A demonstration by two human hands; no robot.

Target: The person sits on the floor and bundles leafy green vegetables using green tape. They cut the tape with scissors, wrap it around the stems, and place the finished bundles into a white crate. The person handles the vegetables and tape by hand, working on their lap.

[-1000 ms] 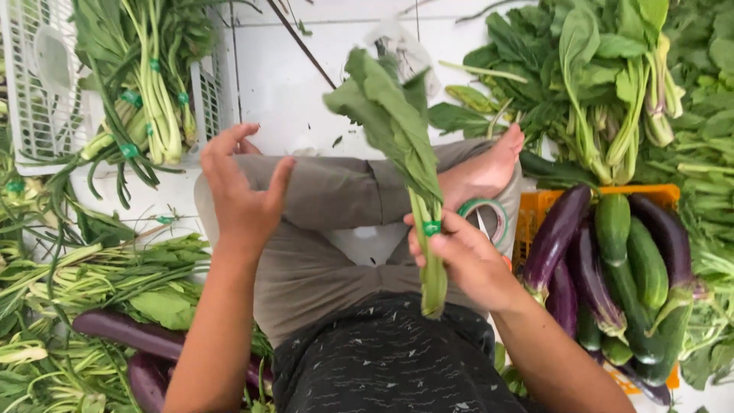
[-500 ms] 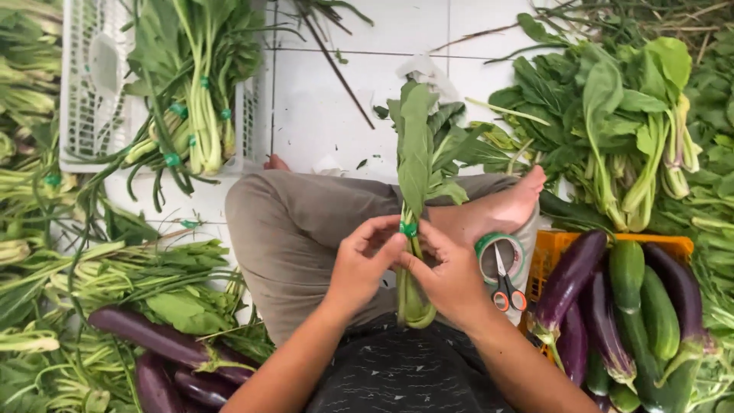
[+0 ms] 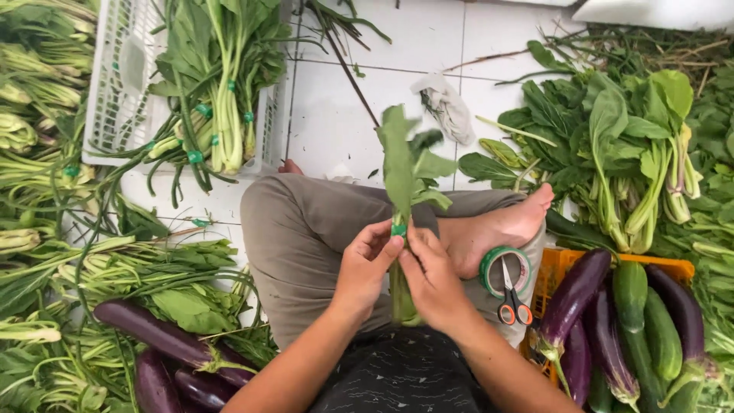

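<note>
The tiled floor [image 3: 527, 38] was white and strewn with stalks, and greens ran off the frame on both sides, so their full extent could not be seen. A white crate [image 3: 115, 84] at the upper left was cut off by the top edge, with tied bunches [image 3: 222, 92] lying over its rim. An orange crate [image 3: 673, 268] at the right was mostly hidden under eggplants [image 3: 573, 294] and cucumbers [image 3: 631, 294]. More eggplants lay at the lower left, partly buried in leaves. A pale rag [image 3: 451, 107] lay crumpled on the tiles.

The person sat cross-legged, only the lap, forearms and one bare foot [image 3: 497, 229] showing. Scissors [image 3: 514, 302] lay across a tape roll [image 3: 505, 271] beside that foot.

Over the lap, a leafy bunch [image 3: 405, 168] stood upright. The left hand [image 3: 367, 264] and right hand [image 3: 432, 279] were closed on its stalks, fingertips pinching at a green band [image 3: 398, 228]. The lower stalks were largely hidden between the hands.
</note>
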